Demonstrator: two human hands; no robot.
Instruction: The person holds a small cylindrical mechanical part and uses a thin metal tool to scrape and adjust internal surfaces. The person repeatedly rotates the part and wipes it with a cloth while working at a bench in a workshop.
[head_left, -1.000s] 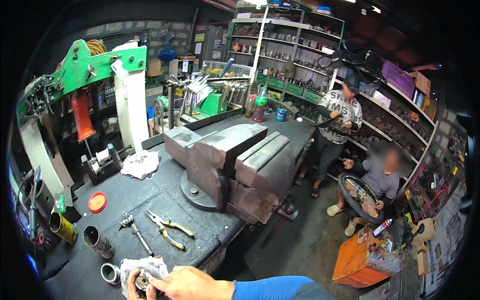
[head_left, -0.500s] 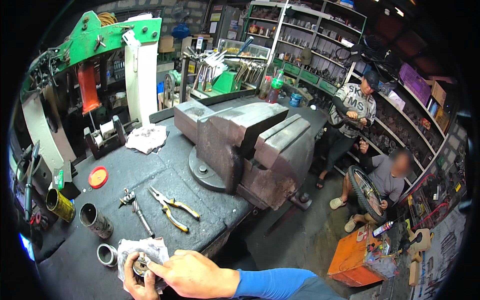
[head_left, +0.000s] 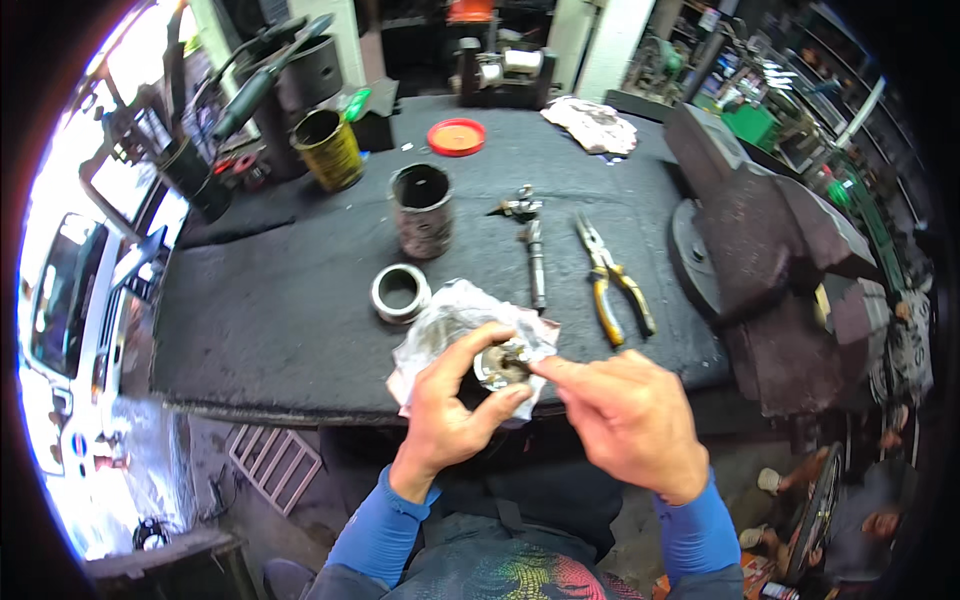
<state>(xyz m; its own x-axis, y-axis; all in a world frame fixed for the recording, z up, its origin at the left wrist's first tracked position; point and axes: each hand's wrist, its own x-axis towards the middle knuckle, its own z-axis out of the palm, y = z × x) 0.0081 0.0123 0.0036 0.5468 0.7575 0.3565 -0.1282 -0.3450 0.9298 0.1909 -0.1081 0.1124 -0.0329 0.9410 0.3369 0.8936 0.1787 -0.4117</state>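
Far left on the desk (head_left: 280, 310), well clear of your work, a dull yellow can (head_left: 328, 150) stands by the power tools. Next comes a dark metal sleeve (head_left: 421, 210) standing upright, with a short shiny ring (head_left: 400, 293) lying just in front of it. Neither is touched.

Your left hand (head_left: 452, 400) is closed around a small round metal part (head_left: 500, 365), cradling it on a crumpled grey rag (head_left: 455, 320) at the desk's front edge. Your right hand (head_left: 625, 415) is just beside it, thumb and forefinger pinched together at the part's top face, so both hands meet on that 1 piece. Whether something tiny sits between those fingertips, I cannot tell.

Judging from this, you are mid-way: the part is out and in hand, yet the sleeve and ring remain loose.

Further right lie a slim steel tool (head_left: 536, 262) and yellow-handled pliers (head_left: 612, 280), both idle. A red lid (head_left: 456, 136) and a second rag (head_left: 592, 124) lie at the back. The heavy vise (head_left: 770, 240) stands at the far right.
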